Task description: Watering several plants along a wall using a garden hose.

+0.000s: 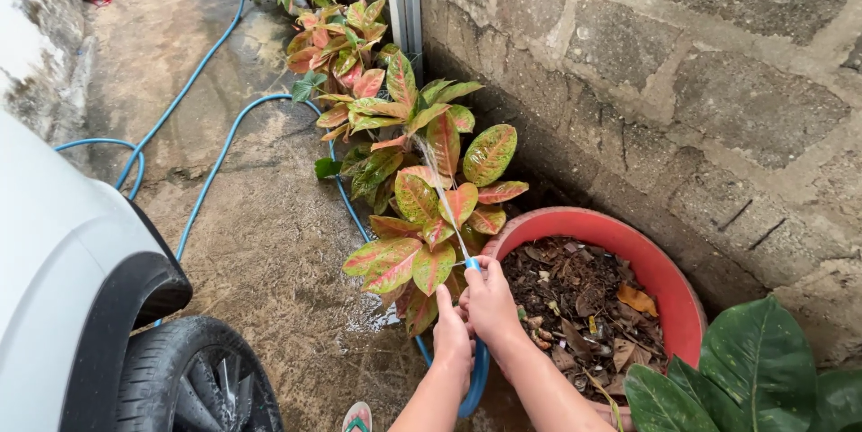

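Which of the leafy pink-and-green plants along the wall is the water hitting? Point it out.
The nearest one, just left of the red pot. The stream from the hose end in both hands lands on it; the two farther plants are outside it.

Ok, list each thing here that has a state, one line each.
Blue hose: running, spraying a thin jet from its end.
Left hand: closed around the hose.
Right hand: pinching the hose end.
Red pot: holds soil and dry leaves, no plant.
Pink-green plants: upright, under the spray.
Ground: wet.

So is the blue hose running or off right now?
Running: a thin stream of water shoots from the hose nozzle, pinched by the right hand, onto the pink-green plants. The left hand steadies it.
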